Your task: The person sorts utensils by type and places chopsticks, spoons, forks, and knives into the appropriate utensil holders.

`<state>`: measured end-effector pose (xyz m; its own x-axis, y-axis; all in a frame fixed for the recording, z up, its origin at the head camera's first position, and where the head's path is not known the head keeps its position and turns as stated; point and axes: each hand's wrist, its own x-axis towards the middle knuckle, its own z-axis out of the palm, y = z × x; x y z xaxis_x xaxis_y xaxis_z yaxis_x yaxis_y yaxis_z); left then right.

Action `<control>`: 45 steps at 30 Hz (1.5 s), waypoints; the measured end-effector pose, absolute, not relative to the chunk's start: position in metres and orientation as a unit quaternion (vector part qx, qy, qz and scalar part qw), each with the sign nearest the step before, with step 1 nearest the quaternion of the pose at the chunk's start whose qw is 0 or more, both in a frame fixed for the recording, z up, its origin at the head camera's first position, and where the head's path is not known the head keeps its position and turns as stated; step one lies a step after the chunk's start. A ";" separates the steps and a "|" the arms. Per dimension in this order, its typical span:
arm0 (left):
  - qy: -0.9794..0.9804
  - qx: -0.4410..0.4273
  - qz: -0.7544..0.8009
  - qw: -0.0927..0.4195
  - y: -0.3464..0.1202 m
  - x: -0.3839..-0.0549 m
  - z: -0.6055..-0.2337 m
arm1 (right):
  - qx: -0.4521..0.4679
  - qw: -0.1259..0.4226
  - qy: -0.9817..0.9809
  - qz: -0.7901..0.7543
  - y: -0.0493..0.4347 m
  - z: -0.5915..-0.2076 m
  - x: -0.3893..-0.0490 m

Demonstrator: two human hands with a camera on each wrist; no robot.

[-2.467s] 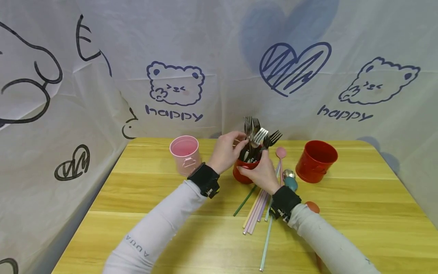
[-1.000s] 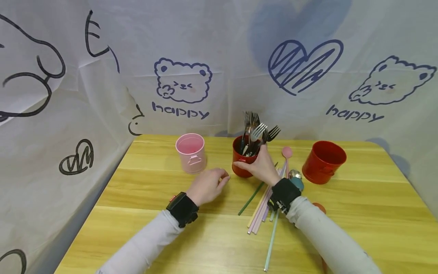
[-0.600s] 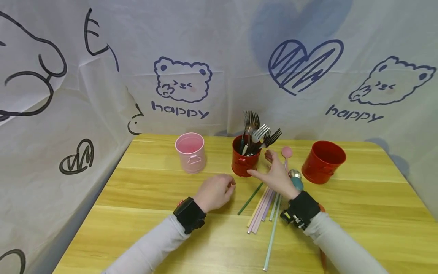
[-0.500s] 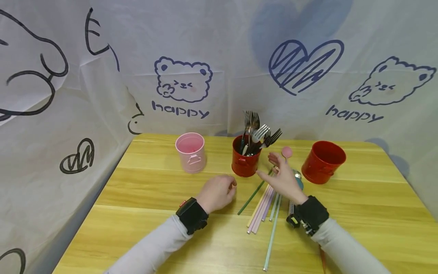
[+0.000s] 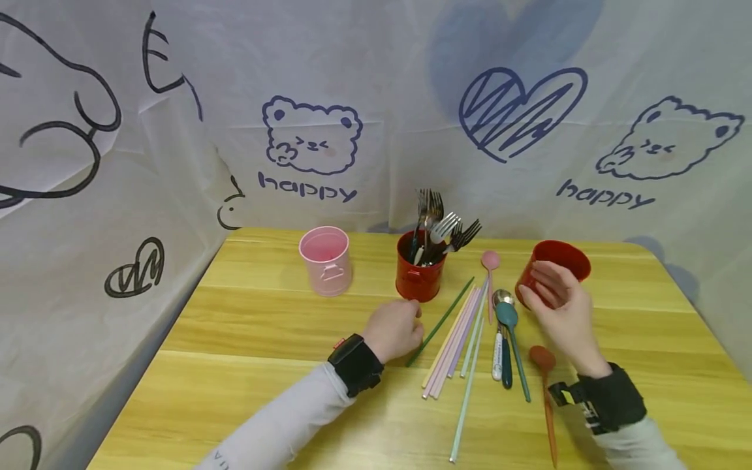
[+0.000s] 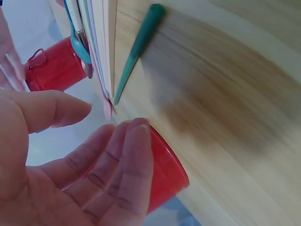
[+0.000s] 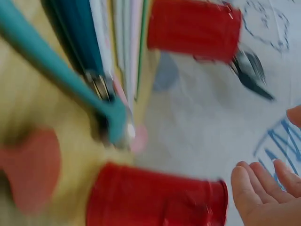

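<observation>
My left hand (image 5: 392,331) hangs loosely curled over the table, in front of the middle red bucket (image 5: 418,277), and holds nothing. Several metal forks (image 5: 444,228) stand in that bucket, tines up. In the head view my right hand (image 5: 563,318) is held with fingers spread apart from the thumb, in front of the right red bucket (image 5: 566,256). In the right wrist view that hand (image 7: 275,202) appears apart from the bucket's side. Between my hands lie pastel chopsticks (image 5: 449,349), a green chopstick (image 5: 440,324) and several spoons, among them a teal one (image 5: 512,333).
A pink bucket (image 5: 330,277) stands at the back left. A pink spoon (image 5: 490,274) lies behind the teal one, beside the metal-bowled spoons (image 5: 502,339). An orange-brown spoon (image 5: 545,385) lies in front of my right hand. Drawn-on white cloth (image 5: 405,130) hangs behind the table.
My right hand has let go of the forks in the middle bucket and moved right to the other red bucket. My left hand has come down from the forks to just above the table.
</observation>
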<state>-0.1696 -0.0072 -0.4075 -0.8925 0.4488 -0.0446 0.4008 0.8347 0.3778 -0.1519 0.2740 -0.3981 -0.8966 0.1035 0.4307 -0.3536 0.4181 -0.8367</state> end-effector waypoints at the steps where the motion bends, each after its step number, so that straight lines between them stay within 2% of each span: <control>1: 0.956 0.221 0.181 0.067 -0.005 -0.171 -0.407 | 0.067 0.230 -0.810 0.535 0.278 -0.396 -0.153; 7: 0.957 0.216 0.178 0.072 0.007 -0.180 -0.408 | -0.013 0.314 -0.795 0.519 0.298 -0.386 -0.159; 12: 0.958 0.199 0.167 0.124 0.017 -0.187 -0.406 | -0.068 0.351 -0.797 0.487 0.309 -0.391 -0.163; 16: 0.957 0.189 0.149 0.161 0.025 -0.189 -0.404 | -0.097 0.298 -0.814 0.490 0.317 -0.402 -0.172; 21: 0.962 0.176 0.119 0.171 0.034 -0.193 -0.406 | -0.136 0.188 -0.824 0.516 0.323 -0.412 -0.185; 25: 0.965 0.163 0.096 0.182 0.039 -0.196 -0.409 | -0.158 0.142 -0.833 0.510 0.321 -0.416 -0.195; 36: 0.967 0.145 0.086 0.190 0.047 -0.202 -0.416 | -0.162 0.170 -0.849 0.473 0.320 -0.426 -0.204; 45: 0.972 0.132 0.079 0.176 0.051 -0.203 -0.422 | -0.114 0.133 -0.876 0.450 0.330 -0.424 -0.196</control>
